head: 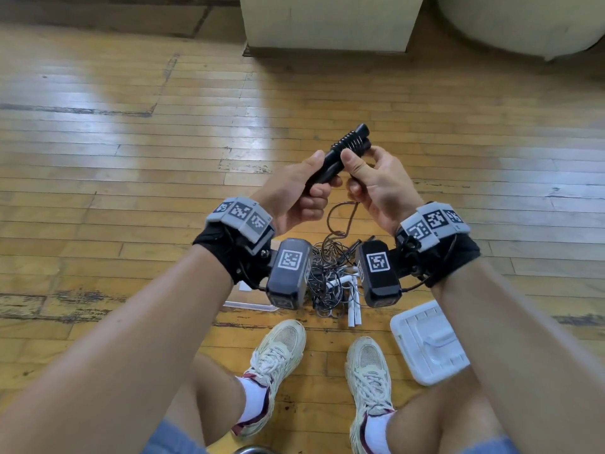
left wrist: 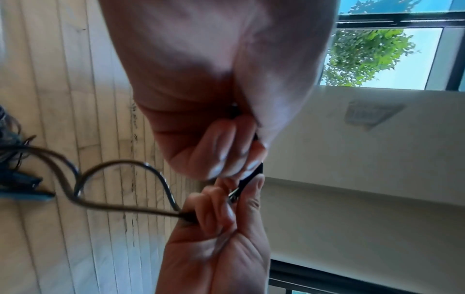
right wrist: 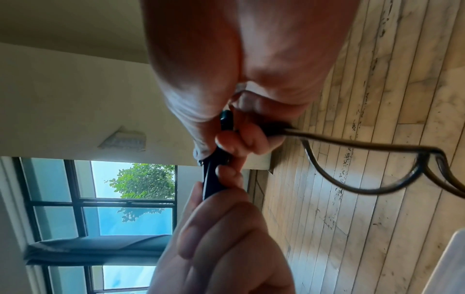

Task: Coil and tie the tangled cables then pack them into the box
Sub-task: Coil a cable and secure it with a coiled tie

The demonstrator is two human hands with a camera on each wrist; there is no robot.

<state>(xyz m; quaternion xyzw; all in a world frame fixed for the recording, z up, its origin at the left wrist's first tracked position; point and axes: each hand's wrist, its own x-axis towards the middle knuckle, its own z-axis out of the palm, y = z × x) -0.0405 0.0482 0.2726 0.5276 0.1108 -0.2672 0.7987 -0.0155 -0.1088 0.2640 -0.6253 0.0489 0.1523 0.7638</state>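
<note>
In the head view I hold a black coiled cable bundle (head: pixel 347 147) up over the wooden floor. Its upper end has tight turns of cable wound round it. My left hand (head: pixel 314 185) grips the bundle's lower end. My right hand (head: pixel 357 172) pinches the cable beside the turns. A loose brown-black cable loop (head: pixel 340 217) hangs from my right hand down to the tangled cable pile (head: pixel 327 273) on the floor. The wrist views show the loop (left wrist: pixel 120 179) (right wrist: pixel 377 157) and the bundle (left wrist: pixel 255 171) (right wrist: pixel 214 179) between both hands. The white box (head: pixel 429 342) lies open at lower right.
White cable pieces (head: pixel 353 306) lie at the pile's near edge, and a flat clear sheet (head: pixel 252 304) at its left. My shoes (head: pixel 278 355) stand just behind the pile. A cream pillar base (head: pixel 327 24) and a round cream object (head: pixel 523 21) stand further off.
</note>
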